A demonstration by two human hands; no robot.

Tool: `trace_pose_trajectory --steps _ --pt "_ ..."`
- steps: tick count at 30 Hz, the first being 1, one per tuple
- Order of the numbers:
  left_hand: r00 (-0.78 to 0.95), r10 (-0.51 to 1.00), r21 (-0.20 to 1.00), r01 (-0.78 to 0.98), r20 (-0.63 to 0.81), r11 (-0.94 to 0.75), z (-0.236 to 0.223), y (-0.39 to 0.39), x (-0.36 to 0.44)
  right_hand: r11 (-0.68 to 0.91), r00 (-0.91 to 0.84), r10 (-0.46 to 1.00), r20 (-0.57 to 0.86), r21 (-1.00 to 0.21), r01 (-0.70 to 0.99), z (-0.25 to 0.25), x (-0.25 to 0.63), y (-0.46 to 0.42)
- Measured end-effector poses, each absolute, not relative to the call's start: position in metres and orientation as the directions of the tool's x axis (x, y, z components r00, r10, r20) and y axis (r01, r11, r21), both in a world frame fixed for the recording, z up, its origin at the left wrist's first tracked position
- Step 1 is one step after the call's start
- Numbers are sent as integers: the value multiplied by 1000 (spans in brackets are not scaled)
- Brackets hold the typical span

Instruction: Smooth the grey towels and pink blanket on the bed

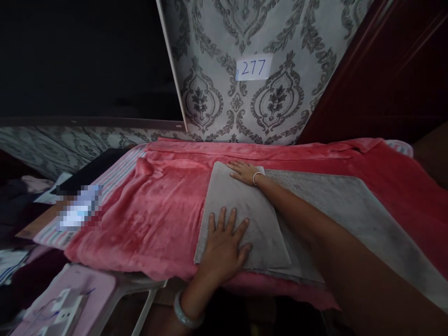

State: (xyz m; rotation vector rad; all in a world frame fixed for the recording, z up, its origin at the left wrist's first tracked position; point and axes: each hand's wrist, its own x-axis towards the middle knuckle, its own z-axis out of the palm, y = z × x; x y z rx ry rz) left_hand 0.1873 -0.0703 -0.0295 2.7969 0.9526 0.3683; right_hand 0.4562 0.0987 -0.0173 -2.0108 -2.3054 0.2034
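Observation:
A grey plush mat (325,198) lies across a red fleece blanket (164,210), its left end folded over on top of itself so the paler underside shows. On the near left part of that flap rests my left hand (224,247), fingers spread, a bangle at the wrist. My right hand (243,171) reaches to the flap's far edge and lies flat on it with the fingers stretched out. The right forearm passes over the mat and hides some of it. Neither hand grips anything.
A large dark screen (84,60) stands at the back left. Patterned wallpaper carries a paper marked 277 (254,67). Striped cloth (122,168) shows under the blanket. At the lower left, a power strip (66,312) lies on a pink stool (98,284); dark red furniture (385,84) rises at right.

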Motion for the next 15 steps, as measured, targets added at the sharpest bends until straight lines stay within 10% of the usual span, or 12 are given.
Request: trace_pose_trajectory --steps 9,15 --pt "836 526 189 498 155 -846 -32 -78 182 131 -135 991 -23 -134 982 -16 454 96" --pt "931 362 365 320 53 -874 -1 -93 179 91 -97 995 -37 -144 985 4 445 86"
